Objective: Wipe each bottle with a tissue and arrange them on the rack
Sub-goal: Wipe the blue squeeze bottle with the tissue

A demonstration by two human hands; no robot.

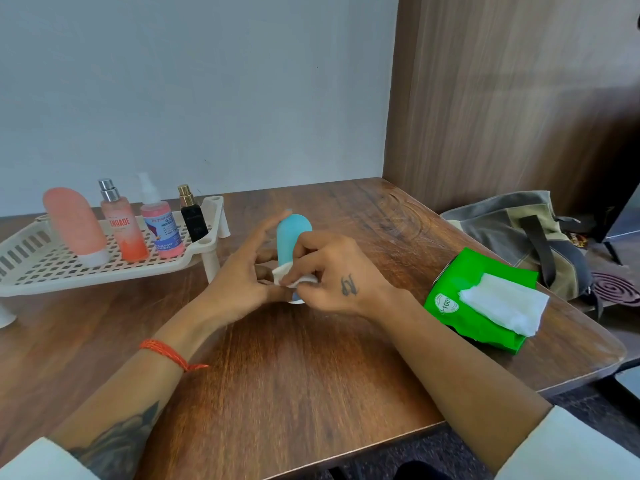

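Blue bottle [293, 237]: we see it upright at the table's [311, 375] middle, long axis vertical, rounded end up.
Left hand [242, 275]: fingers fairly straight against the bottle's side.
Right hand [332, 275]: we see it pinching a white tissue [291, 277] on the bottle's lower part.
Rack [41, 268]: four bottles standing – peach tube [74, 223], pink spray [121, 226], pump bottle [161, 226], black bottle [192, 216].
Tissue pack [481, 299]: one, green, right.

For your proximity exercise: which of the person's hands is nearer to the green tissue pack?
Right. The right hand is at the blue bottle, on the side facing the green tissue pack; the left hand is on the bottle's far side, toward the rack.
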